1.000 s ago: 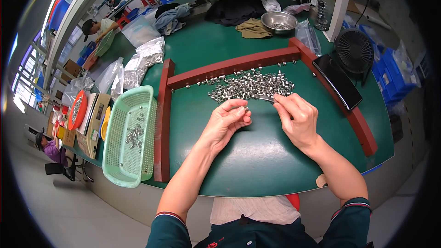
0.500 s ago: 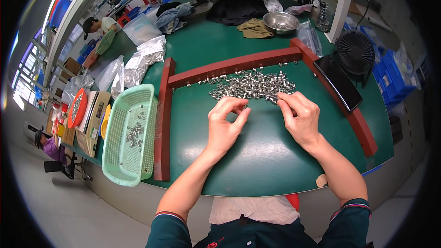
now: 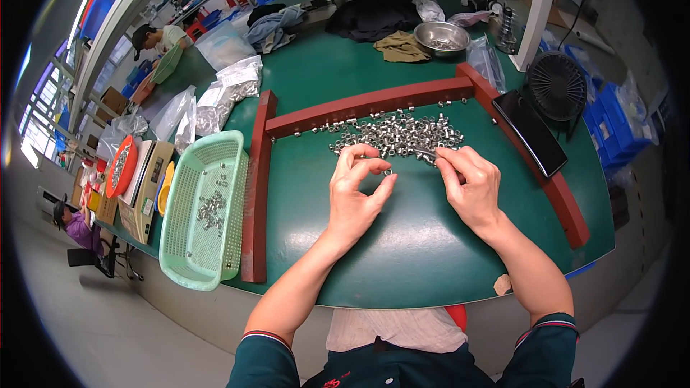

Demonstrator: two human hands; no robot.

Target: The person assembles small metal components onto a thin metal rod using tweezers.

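A heap of small silvery metal rings (image 3: 402, 131) lies on the green tabletop (image 3: 345, 244). My left hand (image 3: 353, 190) is in front of the heap's left part, pinching one small metal ring (image 3: 388, 172) between thumb and index finger. To its right, my right hand (image 3: 471, 183) is closed on a slim dark metal tool (image 3: 425, 151), whose tip points left along the near edge of the heap. Its exact kind is too small to make out. The fingers hide most of the tool.
A red frame (image 3: 366, 106) borders the work area on three sides. Left of it stands a green basket (image 3: 172, 237) with some rings inside. A black phone (image 3: 530, 133) lies on the right bar, beside a black fan (image 3: 555, 85). A steel bowl (image 3: 424, 31) stands behind.
My left hand's fingers have parted a little and the ring now shows between their tips. My right hand stays almost in place with the tool.
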